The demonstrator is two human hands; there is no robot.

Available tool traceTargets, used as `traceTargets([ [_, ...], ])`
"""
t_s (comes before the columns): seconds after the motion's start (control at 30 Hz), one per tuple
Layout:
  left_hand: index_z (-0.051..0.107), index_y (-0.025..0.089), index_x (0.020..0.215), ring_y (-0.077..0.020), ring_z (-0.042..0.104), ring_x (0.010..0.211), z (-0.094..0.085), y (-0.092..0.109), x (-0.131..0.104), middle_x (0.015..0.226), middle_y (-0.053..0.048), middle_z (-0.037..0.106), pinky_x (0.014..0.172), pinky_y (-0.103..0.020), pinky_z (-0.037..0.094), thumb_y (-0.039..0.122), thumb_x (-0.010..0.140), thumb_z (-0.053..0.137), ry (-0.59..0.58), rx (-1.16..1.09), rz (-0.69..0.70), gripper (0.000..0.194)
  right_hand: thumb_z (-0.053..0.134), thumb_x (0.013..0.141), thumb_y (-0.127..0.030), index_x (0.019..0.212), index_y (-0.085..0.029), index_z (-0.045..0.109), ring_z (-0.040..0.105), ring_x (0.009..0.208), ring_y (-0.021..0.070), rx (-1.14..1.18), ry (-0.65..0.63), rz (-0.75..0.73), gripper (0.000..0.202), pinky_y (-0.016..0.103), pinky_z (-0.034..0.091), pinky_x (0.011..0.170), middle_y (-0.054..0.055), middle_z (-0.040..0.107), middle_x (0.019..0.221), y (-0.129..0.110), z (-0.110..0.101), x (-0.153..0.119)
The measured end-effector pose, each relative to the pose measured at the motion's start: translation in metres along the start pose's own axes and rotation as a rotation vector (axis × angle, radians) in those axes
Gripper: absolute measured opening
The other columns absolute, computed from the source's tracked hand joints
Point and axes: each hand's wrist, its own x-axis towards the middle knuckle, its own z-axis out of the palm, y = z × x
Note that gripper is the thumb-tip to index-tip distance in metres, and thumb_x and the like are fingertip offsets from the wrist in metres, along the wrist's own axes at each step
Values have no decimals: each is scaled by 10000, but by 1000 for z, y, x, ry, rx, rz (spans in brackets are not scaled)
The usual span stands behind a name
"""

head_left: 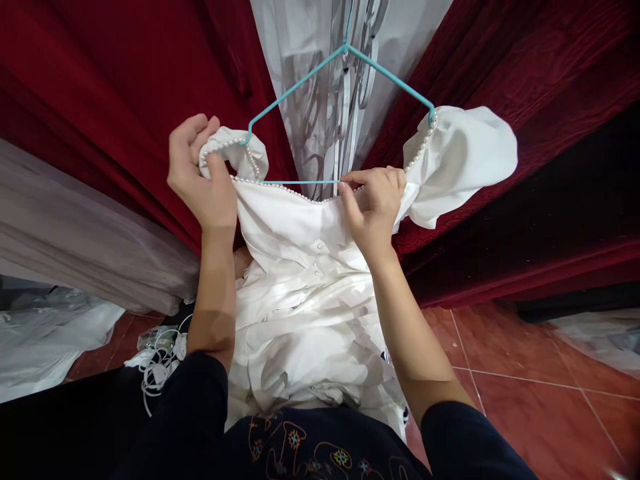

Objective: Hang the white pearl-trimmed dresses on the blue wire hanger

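Note:
A white dress [310, 293] with pearl trim along its neckline hangs on a light blue hanger [295, 88]. Its skirt bunches down toward my lap. My left hand [203, 170] pinches the pearl-edged sleeve at the hanger's left end. On the right, my right hand [375, 207] grips the neckline, thumb and fingers closed near the hanger's bottom bar. The puffed right sleeve [463, 160] drapes over the hanger's right end. Small buttons run down the bodice front.
Dark red curtains [120, 87] flank a white metal scrollwork piece [345, 100] behind the hanger. White cables [160, 363] lie at lower left near sheer white fabric [50, 333]. Red floor tiles [525, 373] show at right.

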Motion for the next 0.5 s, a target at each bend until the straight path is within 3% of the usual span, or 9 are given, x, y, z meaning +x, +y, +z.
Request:
traceTargets([
  [0.1,544,198,1209,-112,671,1173,-21,-21,12,1176,51,690,1119,-392,529,239,1184,449,45,143,-71,107,618,1053,-373,972,-259,706,632,886,210,41,-21,8,165,448,446,1003,15,709,873,0,-4,3],
  [0.17,553,186,1164,-109,647,1139,-33,-38,8,1119,50,692,1075,-401,516,328,1219,364,111,279,-125,242,631,1046,-340,974,-254,709,621,879,207,64,-28,15,136,438,434,973,14,703,862,-3,-4,4],
  [0.23,571,182,1127,-110,658,1109,-39,-52,-8,1074,43,705,1031,-402,519,384,1219,344,131,299,-198,317,630,1048,-344,969,-252,705,618,878,209,82,-30,27,143,435,430,954,15,703,865,-6,-3,4],
  [0.3,620,182,1071,-122,709,1033,-37,-55,-33,1019,31,732,974,-392,558,424,1167,460,41,188,-294,306,628,1052,-370,958,-254,699,623,883,213,91,-35,41,165,435,434,944,17,708,873,-8,-2,4],
  [0.4,737,216,1017,-180,760,993,-19,-30,-72,1017,2,798,925,-385,618,330,1026,633,-162,77,-301,154,634,1052,-385,946,-258,697,614,871,212,85,-58,60,176,436,433,935,14,703,864,-7,-4,4],
  [0.43,774,226,1033,-198,761,1048,-10,-15,-81,1074,-18,812,961,-391,612,237,1000,621,-253,23,-234,157,633,1053,-384,948,-259,698,606,863,211,82,-64,58,177,438,431,935,13,696,854,-6,-5,4],
  [0.5,810,250,1003,-204,750,1013,9,17,-91,1025,-28,814,948,-389,599,154,986,594,-325,-16,-28,237,621,1060,-386,952,-258,701,600,863,215,70,-74,51,185,445,431,940,16,687,846,-4,-8,4],
])
